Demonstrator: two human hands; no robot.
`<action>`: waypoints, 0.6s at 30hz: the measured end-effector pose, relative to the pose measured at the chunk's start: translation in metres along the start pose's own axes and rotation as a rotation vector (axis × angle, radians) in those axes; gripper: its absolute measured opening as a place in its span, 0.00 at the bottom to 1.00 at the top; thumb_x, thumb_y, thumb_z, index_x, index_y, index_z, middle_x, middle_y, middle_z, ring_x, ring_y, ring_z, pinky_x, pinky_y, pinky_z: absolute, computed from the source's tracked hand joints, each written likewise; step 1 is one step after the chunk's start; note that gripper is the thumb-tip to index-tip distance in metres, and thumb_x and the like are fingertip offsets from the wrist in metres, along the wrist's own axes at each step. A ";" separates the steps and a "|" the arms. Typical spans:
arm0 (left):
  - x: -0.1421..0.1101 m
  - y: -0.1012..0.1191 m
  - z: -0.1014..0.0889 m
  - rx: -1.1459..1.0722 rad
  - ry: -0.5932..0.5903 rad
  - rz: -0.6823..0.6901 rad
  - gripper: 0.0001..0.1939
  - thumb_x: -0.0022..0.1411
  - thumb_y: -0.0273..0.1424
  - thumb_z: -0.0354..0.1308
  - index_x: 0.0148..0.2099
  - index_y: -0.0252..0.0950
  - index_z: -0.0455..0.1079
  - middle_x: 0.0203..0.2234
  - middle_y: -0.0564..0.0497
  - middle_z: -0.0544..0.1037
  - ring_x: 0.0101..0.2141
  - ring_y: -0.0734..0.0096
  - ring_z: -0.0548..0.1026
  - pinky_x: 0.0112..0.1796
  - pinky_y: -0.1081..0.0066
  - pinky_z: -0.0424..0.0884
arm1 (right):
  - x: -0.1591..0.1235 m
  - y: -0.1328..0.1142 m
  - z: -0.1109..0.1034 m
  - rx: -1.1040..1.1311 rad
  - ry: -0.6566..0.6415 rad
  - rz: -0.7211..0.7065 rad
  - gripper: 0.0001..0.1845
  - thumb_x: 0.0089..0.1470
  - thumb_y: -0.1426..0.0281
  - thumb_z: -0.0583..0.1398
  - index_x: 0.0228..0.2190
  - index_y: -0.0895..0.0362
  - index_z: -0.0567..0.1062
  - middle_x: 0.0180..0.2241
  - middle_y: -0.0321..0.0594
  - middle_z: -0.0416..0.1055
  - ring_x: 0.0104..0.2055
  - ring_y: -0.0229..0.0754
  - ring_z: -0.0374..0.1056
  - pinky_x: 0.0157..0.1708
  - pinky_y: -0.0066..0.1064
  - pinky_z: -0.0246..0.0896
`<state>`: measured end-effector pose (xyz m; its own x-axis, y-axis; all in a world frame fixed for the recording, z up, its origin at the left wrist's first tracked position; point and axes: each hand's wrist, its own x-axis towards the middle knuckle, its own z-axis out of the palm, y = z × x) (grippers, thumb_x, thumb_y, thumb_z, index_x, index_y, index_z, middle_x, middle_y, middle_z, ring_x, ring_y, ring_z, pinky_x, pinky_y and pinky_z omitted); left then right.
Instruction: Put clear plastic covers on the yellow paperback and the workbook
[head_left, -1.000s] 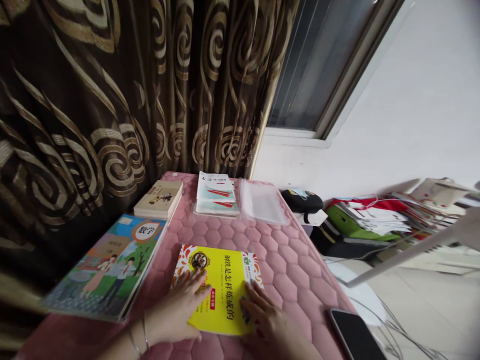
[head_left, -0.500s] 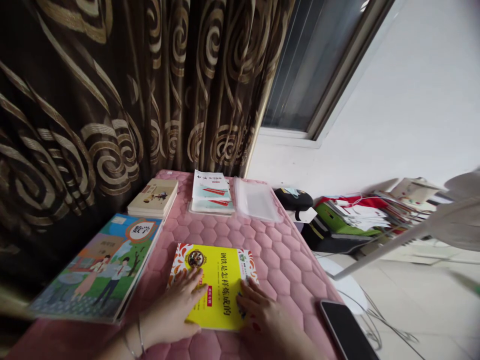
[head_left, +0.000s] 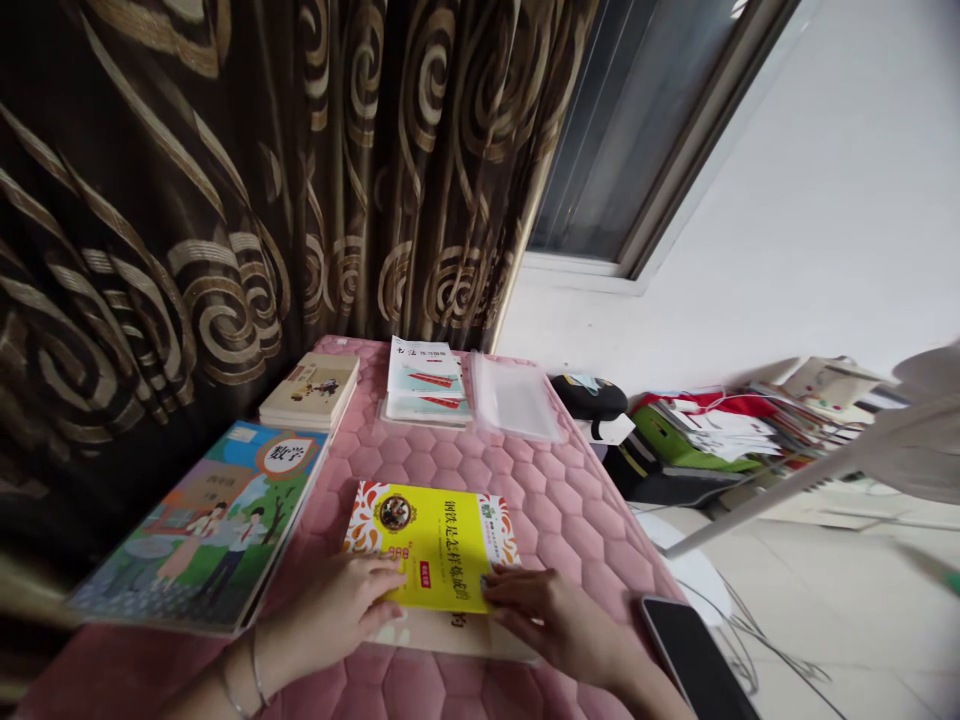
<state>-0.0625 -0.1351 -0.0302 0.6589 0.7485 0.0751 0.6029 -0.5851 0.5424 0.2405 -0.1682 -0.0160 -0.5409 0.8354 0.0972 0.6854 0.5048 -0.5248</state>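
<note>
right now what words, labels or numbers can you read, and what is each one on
"钢铁是怎样炼成的", on the yellow book
"数学", on the blue and green book
"书法" and "练习指导", on the white booklet
The yellow book's red label and other small print, and the small print on the blue and green book and the cream books, are too small or blurred to read.

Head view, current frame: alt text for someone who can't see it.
A bare left hand and right hand touch a yellow rectangular book on a pink quilted surface; a paler layer shows along its near edge. An illustrated blue-green textbook lies left, a black rectangular phone right, patterned brown curtains behind.
</note>
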 end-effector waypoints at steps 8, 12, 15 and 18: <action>0.004 -0.017 -0.021 -0.165 0.372 -0.165 0.08 0.60 0.36 0.58 0.38 0.42 0.77 0.34 0.51 0.83 0.36 0.64 0.80 0.38 0.69 0.74 | 0.011 0.007 -0.008 -0.147 0.289 0.052 0.20 0.66 0.62 0.50 0.36 0.52 0.80 0.35 0.40 0.81 0.31 0.40 0.77 0.29 0.26 0.67; 0.018 -0.032 -0.016 -0.507 0.595 -0.309 0.13 0.57 0.42 0.57 0.35 0.38 0.72 0.26 0.52 0.79 0.28 0.66 0.77 0.30 0.70 0.73 | 0.030 0.014 -0.015 -0.340 0.474 -0.001 0.20 0.67 0.63 0.50 0.33 0.54 0.79 0.30 0.40 0.80 0.28 0.41 0.75 0.29 0.28 0.65; 0.036 -0.039 -0.006 -0.577 0.717 -0.373 0.14 0.56 0.45 0.56 0.31 0.38 0.66 0.23 0.52 0.76 0.26 0.66 0.76 0.28 0.70 0.72 | 0.051 0.005 -0.016 -0.482 0.613 -0.020 0.16 0.66 0.67 0.51 0.38 0.56 0.79 0.35 0.44 0.79 0.36 0.45 0.75 0.39 0.36 0.67; 0.056 -0.042 -0.001 -0.485 0.832 -0.455 0.15 0.55 0.45 0.54 0.35 0.38 0.67 0.25 0.50 0.77 0.27 0.64 0.75 0.29 0.68 0.71 | 0.074 -0.017 -0.003 -0.552 0.657 -0.068 0.16 0.63 0.70 0.54 0.50 0.56 0.75 0.51 0.49 0.73 0.55 0.52 0.67 0.54 0.49 0.60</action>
<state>-0.0509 -0.0683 -0.0475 -0.2091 0.9504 0.2301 0.3501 -0.1470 0.9251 0.1903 -0.1139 0.0024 -0.3141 0.6700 0.6726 0.8930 0.4490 -0.0302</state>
